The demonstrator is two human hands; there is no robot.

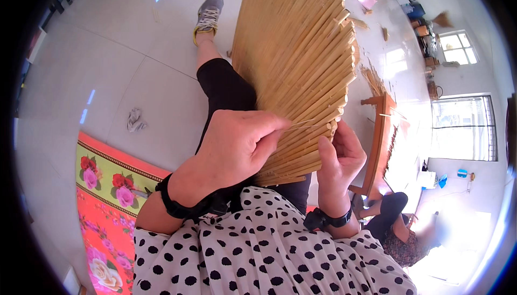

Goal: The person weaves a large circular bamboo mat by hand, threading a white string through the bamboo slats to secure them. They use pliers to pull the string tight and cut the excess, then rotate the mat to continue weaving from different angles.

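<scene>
A thick mat of pale yellow reed stalks (291, 52) lies over my lap and runs away from me, its stalk ends lined up along the right edge. My left hand (234, 141) is closed in a pinch above the near part of the mat. From its fingertips a thin pale strand (304, 125) stretches right toward the stalk ends. At that edge my right hand (342, 157) pinches the end of a stalk between thumb and fingers. Whether the strand also runs into the right fingers is hard to see.
On the left lies a red floral cloth (102, 222); beyond it a crumpled grey rag (135, 120) sits on the tiled floor. A wooden bench (377, 144) stands to the right, with loose stalks (375, 81) behind it. Another person (398, 230) sits at the lower right.
</scene>
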